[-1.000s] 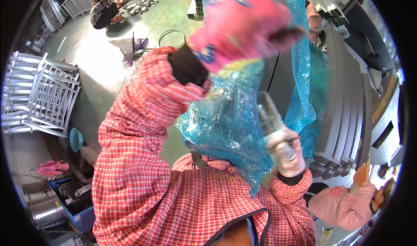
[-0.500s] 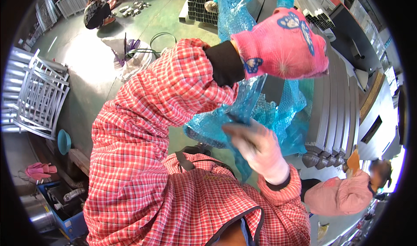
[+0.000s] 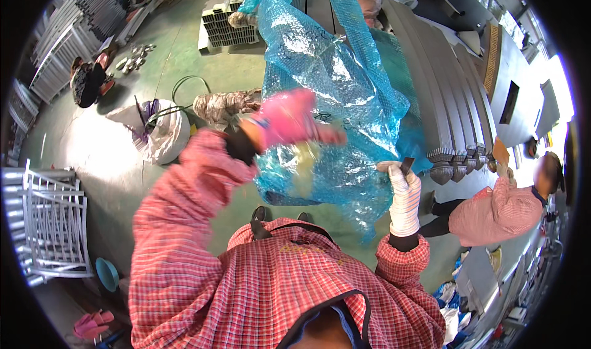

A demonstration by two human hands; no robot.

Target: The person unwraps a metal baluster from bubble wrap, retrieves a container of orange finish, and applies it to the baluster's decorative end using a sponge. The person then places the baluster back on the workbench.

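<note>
A large sheet of blue bubble wrap [image 3: 345, 96] is spread in front of me, creased and shiny, over long flat panels. My left hand [image 3: 289, 118], in a pink glove, is over the left part of the wrap; motion smears its fingers, so its grip does not show. Below it is a blurred pale yellow patch that I cannot make out. At the wrap's right edge my right hand [image 3: 404, 201], in a white striped glove, is closed on a small dark flat piece [image 3: 407, 165], which sticks up between thumb and fingers.
Curved grey metal panels [image 3: 458, 103] lie to the right of the wrap. A co-worker [image 3: 498, 213] in a pink checked top stands beyond them. Stacked metal tubes [image 3: 229, 26] lie at the far side. A white sack [image 3: 169, 136] and white metal frames [image 3: 55, 226] are on the left.
My left hand has pulled back from the far right to the near left, uncovering the wrap. My right hand has shifted right and holds the dark piece upright. The view has turned rightward.
</note>
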